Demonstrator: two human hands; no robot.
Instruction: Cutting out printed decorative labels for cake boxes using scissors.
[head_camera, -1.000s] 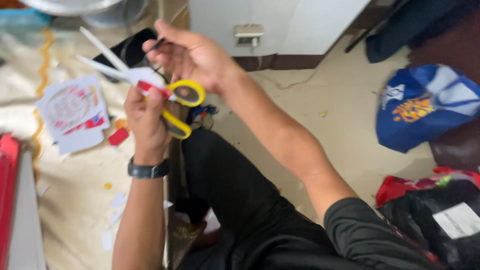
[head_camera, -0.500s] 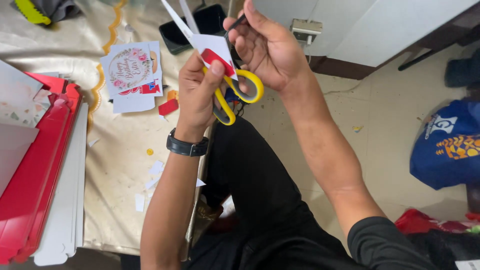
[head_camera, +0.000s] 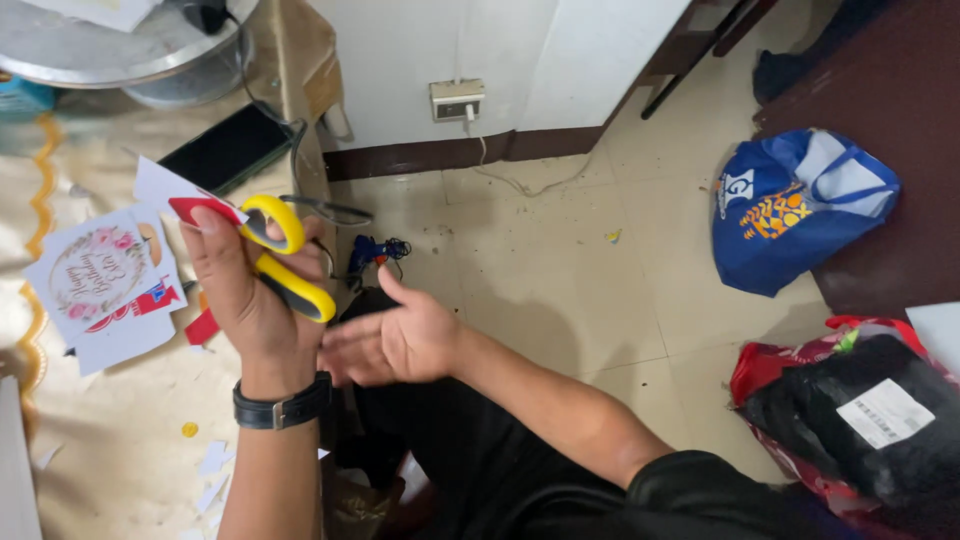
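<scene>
The left hand (head_camera: 245, 300) has its fingers wrapped around yellow-handled scissors (head_camera: 285, 260) and a red-and-white paper scrap (head_camera: 185, 200), raised over the desk (head_camera: 110, 440); the right hand (head_camera: 395, 340) is open and empty beside it. The thin paper could slip from that shared grip, and the hard blades, hidden here, could nick the near palm

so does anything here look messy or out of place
Small paper scraps lie scattered on the beige table cover below the left hand, which holds yellow scissors. More specks litter the floor by the wall.
</scene>
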